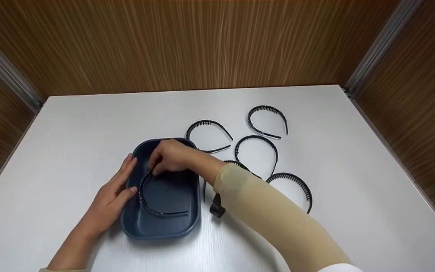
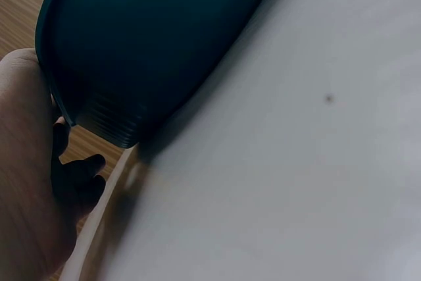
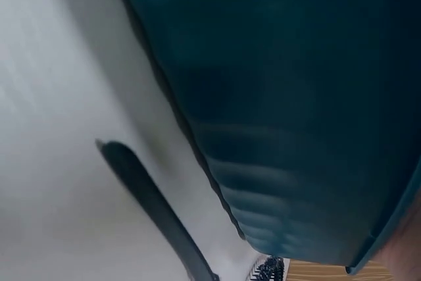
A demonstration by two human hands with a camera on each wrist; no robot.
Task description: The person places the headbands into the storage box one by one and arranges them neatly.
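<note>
A dark blue oval tray sits on the white table. Inside it lies a black toothed headband, its open end to the right. My right hand reaches over the tray's far end and pinches the headband's upper part. My left hand rests with straight fingers against the tray's left wall. In the left wrist view the tray fills the top, with my palm beside it. The right wrist view shows the tray's outer wall close up and a headband tip on the table.
Several more black headbands lie on the table right of the tray, such as one at the back, one in the middle and one near my forearm. Wood-panel walls close in the table on three sides.
</note>
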